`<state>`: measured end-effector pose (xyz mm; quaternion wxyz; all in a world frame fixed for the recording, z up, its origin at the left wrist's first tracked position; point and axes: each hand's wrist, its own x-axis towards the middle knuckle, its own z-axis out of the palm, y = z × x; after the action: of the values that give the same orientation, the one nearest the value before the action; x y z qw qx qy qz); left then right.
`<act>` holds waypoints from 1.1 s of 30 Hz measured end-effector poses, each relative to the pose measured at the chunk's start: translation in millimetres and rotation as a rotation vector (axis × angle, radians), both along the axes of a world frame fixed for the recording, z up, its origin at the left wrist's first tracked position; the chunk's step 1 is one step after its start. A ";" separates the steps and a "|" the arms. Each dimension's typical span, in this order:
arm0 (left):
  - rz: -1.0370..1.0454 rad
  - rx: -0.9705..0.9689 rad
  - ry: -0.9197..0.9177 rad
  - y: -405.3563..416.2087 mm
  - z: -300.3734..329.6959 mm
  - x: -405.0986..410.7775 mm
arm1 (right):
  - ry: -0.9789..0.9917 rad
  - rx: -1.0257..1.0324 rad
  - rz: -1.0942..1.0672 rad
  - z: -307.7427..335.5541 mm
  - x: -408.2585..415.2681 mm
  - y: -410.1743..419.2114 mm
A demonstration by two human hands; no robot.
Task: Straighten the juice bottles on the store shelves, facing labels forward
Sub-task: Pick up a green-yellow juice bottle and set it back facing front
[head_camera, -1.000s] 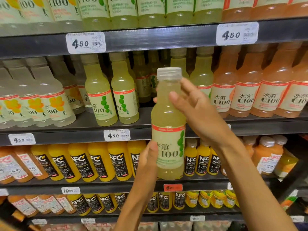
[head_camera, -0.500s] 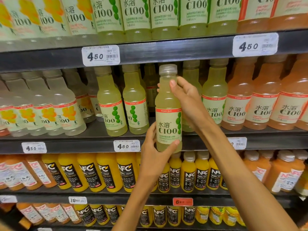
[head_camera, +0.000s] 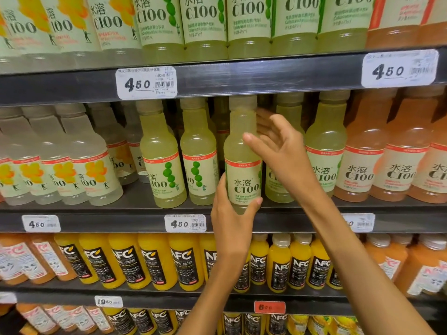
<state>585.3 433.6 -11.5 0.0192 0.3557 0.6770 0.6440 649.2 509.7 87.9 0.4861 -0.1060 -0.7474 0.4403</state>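
A pale green C100 juice bottle [head_camera: 243,151] stands upright at the front of the middle shelf [head_camera: 135,222], its label facing me. My left hand [head_camera: 231,221] grips its base from below, thumb on the right side of the label. My right hand [head_camera: 278,143] is spread beside the bottle's shoulder, fingers relaxed, thumb tip touching the bottle. Two more green bottles [head_camera: 163,155] to the left have their labels turned partly sideways.
Clear bottles with orange labels [head_camera: 79,163] fill the shelf's left, orange C100 bottles [head_camera: 362,153] the right. The upper shelf's edge [head_camera: 266,76] hangs close above the caps. Yellow NFC bottles [head_camera: 154,259] line the shelf below.
The bottle went from mid-air in front of the shelves up and back onto the middle shelf. My right hand has let go of its neck and spread.
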 end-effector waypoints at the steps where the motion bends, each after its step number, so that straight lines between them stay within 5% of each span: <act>1: 0.015 -0.018 0.015 2.6 0.8 -0.1 | 0.017 0.014 -0.019 -2.1 -1.0 -0.2; 7: 0.182 -0.056 0.229 3.5 -3.8 3.2 | 0.006 0.125 -0.216 -4.8 -9.1 -2.6; 22: 0.370 -0.229 0.432 4.4 -0.2 1.3 | -0.181 0.246 -0.384 -2.2 -19.0 -6.5; 29: 0.346 -0.250 0.457 -1.1 4.7 4.6 | 0.180 0.236 -0.593 2.8 18.8 -3.5; 33: 0.330 -0.131 0.500 -1.5 10.6 18.4 | 0.009 0.224 -0.716 6.9 17.3 10.1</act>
<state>603.7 432.1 -0.9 -0.2299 0.3866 0.7495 0.4858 666.5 519.9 94.7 0.6210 -0.3047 -0.7046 0.1583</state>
